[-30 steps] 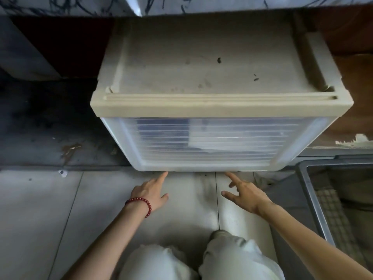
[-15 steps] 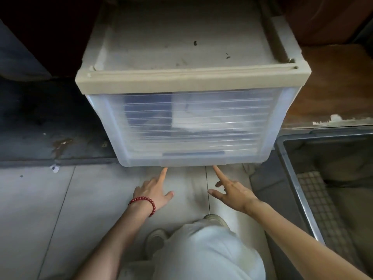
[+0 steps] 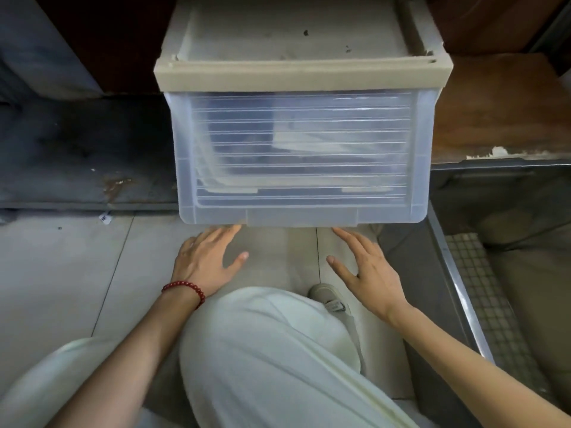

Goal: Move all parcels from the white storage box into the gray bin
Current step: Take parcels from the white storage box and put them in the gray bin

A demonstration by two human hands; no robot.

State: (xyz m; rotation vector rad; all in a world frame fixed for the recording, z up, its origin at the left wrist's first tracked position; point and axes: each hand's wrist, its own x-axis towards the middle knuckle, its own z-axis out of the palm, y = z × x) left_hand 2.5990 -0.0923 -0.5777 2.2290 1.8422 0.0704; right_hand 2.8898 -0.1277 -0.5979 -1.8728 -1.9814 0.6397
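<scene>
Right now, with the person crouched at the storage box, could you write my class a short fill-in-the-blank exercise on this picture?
1. The red bracelet sits on the person's ____ wrist.
2. The gray bin stands to the ____ of the white storage box.
3. The parcels show through the box's clear front, so they lie ____ it.
4. The left hand and right hand have straight fingers and hold ____.
Missing words: left, right, inside, nothing.

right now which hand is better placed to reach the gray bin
Right, likely: the right hand is open nearer the gray bin; the left hand is farther, past the knee.
</scene>
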